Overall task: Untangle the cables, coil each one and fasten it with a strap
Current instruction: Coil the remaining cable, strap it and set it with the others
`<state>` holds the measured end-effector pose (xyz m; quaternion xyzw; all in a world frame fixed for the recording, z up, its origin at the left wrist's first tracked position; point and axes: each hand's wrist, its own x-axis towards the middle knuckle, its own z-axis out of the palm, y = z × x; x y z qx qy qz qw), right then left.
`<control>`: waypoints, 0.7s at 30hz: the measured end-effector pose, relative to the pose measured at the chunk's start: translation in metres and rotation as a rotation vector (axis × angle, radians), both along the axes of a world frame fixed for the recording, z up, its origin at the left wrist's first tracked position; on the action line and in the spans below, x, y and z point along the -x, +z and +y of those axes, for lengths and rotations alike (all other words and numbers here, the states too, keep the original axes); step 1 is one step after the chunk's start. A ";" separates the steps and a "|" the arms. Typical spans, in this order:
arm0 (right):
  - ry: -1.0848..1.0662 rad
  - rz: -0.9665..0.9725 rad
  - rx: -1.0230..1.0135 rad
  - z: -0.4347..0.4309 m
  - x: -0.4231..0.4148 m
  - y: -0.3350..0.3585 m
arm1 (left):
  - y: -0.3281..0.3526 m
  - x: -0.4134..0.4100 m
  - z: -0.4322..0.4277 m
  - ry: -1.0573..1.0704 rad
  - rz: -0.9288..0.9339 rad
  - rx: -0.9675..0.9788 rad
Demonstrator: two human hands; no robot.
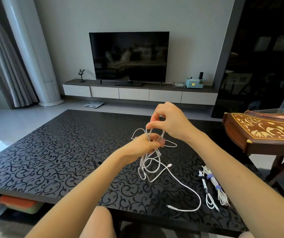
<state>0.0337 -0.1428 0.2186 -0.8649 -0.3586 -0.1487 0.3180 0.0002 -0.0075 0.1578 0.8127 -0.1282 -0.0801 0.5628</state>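
Both hands are up over the black scroll-patterned worktop (60,152), centre of view.

Left hand (143,143): grip clamped, fingers curled round a bunch of strands of the white cable tangle (148,167).

Right hand (168,121): just above the left, grip closed, thumb and forefinger pinching the top of a loop from the same tangle.

Tangle: several white loops hang below the left hand and reach the worktop. One long strand runs toward the near right, curves back and ends in a plug (169,206) lying flat near the front edge. A second connector (169,164) sits just right of the hanging loops. More loops lie on the worktop behind the hands. Can't tell how many cables are in it.

Right of the tangle and apart from it, two bundled cables lie side by side on the worktop:
- thick white bundle (221,196), folded long, with two purple straps (209,176) round it
- thin white bundle (208,200) just left of it, with a dark band at mid-length

Rest: a wooden zither (261,133) on a stand past the worktop's right edge. A switched-off TV (129,55) stands on a low media console (137,93) at the far wall. A bathroom scale (94,104) lies on the floor below the console.
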 end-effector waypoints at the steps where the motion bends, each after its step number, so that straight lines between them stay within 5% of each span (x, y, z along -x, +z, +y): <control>1: 0.011 0.027 -0.022 0.000 -0.001 0.000 | 0.000 -0.001 -0.002 0.023 -0.013 0.016; 5: 0.061 0.269 -0.374 -0.003 -0.005 -0.007 | 0.000 -0.008 -0.006 0.116 -0.076 0.071; 8: 0.055 0.532 -0.705 -0.012 -0.007 -0.034 | 0.008 -0.014 -0.003 0.171 -0.093 0.364; 10: 0.034 0.653 -0.702 -0.009 -0.001 -0.055 | 0.014 -0.020 0.000 0.206 -0.099 0.578; 15: 0.190 0.919 -0.785 0.013 0.022 -0.086 | 0.027 -0.042 -0.003 0.514 -0.117 0.715; 18: 0.249 0.913 -0.645 0.028 0.024 -0.106 | 0.032 -0.047 -0.006 0.583 -0.113 0.776; 21: 0.075 0.860 -0.484 0.036 0.021 -0.133 | 0.047 -0.045 0.004 0.580 -0.142 0.919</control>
